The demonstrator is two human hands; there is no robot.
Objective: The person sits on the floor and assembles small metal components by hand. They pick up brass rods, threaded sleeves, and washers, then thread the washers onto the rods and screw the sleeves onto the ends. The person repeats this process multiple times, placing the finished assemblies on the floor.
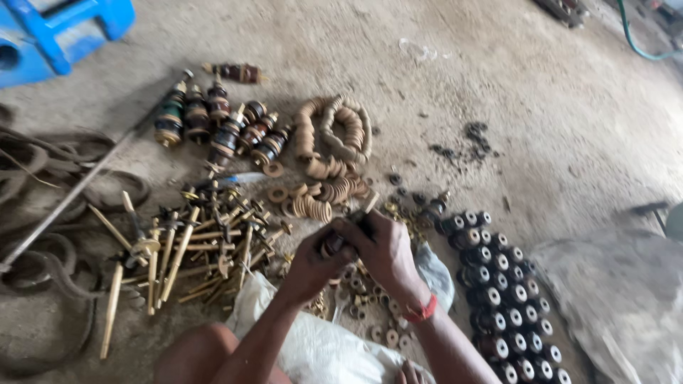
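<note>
Seated on a dusty concrete floor (498, 85), bare knee (196, 355) at the near edge, white sack (320, 348) spread just ahead. Both hands meeting above the sack's far edge: left hand (309, 267) cupped and closed around a small dark stacked part (333, 245), right hand (380, 249), red band at the wrist, fingers pinched down on the same part from above. Exactly what the fingertips turn or press: too hidden to tell. Best done, by the look of it, with the left hand steady as the holder, the right doing the fine work, the piece kept low over the sack to catch anything dropped. Loose tan washers (377, 331) scattered on the sack below the wrists. To the right, neat rows of black rollers (509, 306) touching side by side. To the left, a tangle of brass rods (192, 249), near enough to reach without shifting. Farther on, strings and stacks of tan rings (334, 131); beyond the rods, a row of assembled dark spindles (220, 128). At the far left corner of the floor, a blue plastic stool (57, 28); at the far right, a green hose (637, 43).
</note>
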